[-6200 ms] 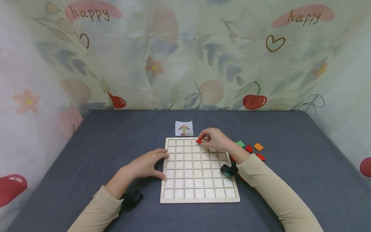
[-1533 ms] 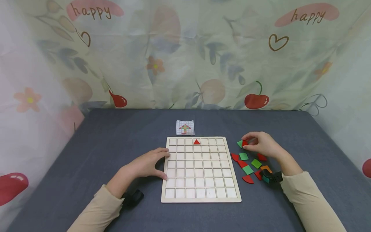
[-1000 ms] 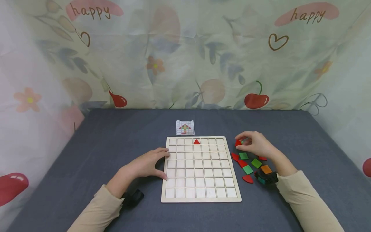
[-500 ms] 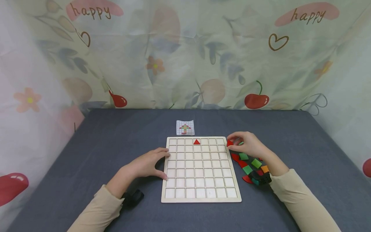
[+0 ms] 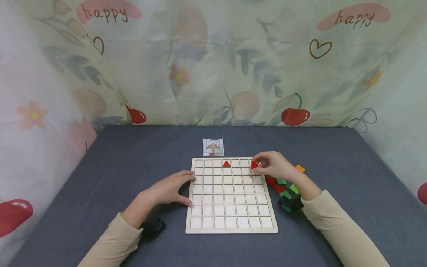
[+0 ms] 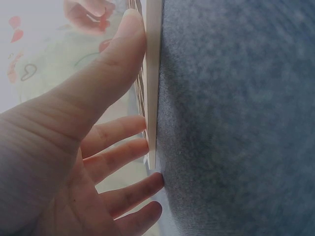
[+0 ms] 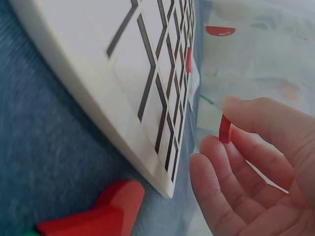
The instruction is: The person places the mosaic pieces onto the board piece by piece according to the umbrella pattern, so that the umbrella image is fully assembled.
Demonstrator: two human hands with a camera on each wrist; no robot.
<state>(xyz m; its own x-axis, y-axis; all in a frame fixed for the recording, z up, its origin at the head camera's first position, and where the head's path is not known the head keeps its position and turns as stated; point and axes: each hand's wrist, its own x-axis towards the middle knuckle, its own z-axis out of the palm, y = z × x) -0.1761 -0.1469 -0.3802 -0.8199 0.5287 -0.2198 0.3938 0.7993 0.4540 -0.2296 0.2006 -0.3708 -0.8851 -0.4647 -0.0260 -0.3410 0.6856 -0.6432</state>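
Observation:
My left hand rests at the left edge of a pale wooden grid board, thumb and fingers spread along its side. In the left wrist view the thumb and fingertips meet the board's edge. Over the board's far right corner, my right hand pinches a small red tile between thumb and fingers. The right wrist view shows that tile edge-on, above the board's surface. A red triangle tile lies in a middle cell of the far row.
A small card printed with a coloured arrow-like pattern lies beyond the board. Right of it are several loose tiles, with red ones, green ones and an orange square, partly hidden by my right arm. A patterned curtain hangs behind the table.
The red triangle, held over the far row at first, now lies in its cell. My right hand has picked another red tile from the pile and moved left over the board. My left hand stays put.

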